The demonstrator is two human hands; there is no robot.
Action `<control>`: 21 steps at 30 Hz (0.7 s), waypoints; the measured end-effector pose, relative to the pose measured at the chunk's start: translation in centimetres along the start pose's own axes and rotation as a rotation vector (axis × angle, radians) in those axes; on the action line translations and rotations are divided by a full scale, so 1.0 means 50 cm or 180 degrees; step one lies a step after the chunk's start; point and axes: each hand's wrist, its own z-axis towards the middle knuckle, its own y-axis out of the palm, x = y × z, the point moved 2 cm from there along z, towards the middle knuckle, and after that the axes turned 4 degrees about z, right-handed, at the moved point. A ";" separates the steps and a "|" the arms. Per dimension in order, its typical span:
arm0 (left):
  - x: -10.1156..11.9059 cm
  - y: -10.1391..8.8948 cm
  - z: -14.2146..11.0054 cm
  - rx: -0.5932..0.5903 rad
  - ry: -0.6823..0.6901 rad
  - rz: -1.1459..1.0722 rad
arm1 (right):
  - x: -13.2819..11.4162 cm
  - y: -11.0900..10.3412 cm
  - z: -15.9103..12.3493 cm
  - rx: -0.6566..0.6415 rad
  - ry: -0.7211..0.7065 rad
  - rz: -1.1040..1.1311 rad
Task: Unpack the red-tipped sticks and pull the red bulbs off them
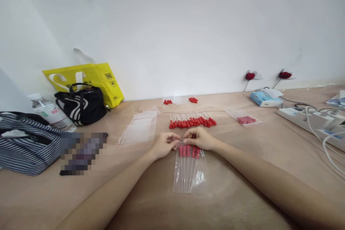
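A clear zip bag (189, 172) lies on the table in front of me, filled with thin sticks that have red tips at the far end. My left hand (165, 143) and my right hand (198, 138) both pinch the bag's top edge, their fingertips almost meeting above the red tips. Just beyond my hands, a row of loose red-tipped sticks (192, 121) lies on the table. A stack of empty clear bags (140, 128) sits to the left of that row.
A filled bag (245, 119) lies at the right, and small packets with red pieces (179, 100) lie by the wall. At the left are a yellow bag (88, 77), black handbag (82, 105), water bottle (52, 114) and striped bag (27, 143). Power strip (312, 121) with cables at right.
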 end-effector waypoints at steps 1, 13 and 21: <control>-0.002 -0.004 0.000 0.0171 -0.0069 -0.0009 | 0.006 -0.009 -0.005 0.0098 0.0095 0.0025; 0.019 -0.004 0.009 -0.0397 -0.0030 0.0756 | 0.021 -0.023 -0.024 0.0292 0.0028 -0.0020; 0.021 -0.011 0.038 -0.0919 -0.0082 0.0677 | 0.017 -0.010 -0.030 0.0401 -0.0293 -0.0153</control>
